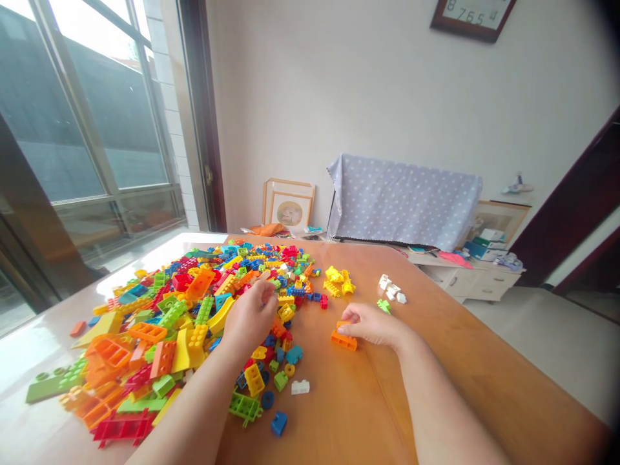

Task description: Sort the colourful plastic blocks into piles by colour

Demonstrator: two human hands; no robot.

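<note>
A large heap of colourful toy building blocks (172, 313) covers the left part of the wooden table. My left hand (252, 312) reaches over the heap's right side with its fingers curled; whatever they grip among the blocks is hidden. On the table right of the heap, my right hand (367, 325) has thumb and fingers closed on an orange building block (343, 340). Beyond that hand sit a small group of yellow blocks (338, 281), a few white blocks (392, 288) and a green block (384, 306).
Loose pieces lie near the heap's front right edge, among them a white block (300, 387) and a blue block (279, 423). Past the wooden table (465, 368) stand a cloth-covered screen shape (407, 200) and a low white cabinet (477, 281). Windows (106, 116) line the left.
</note>
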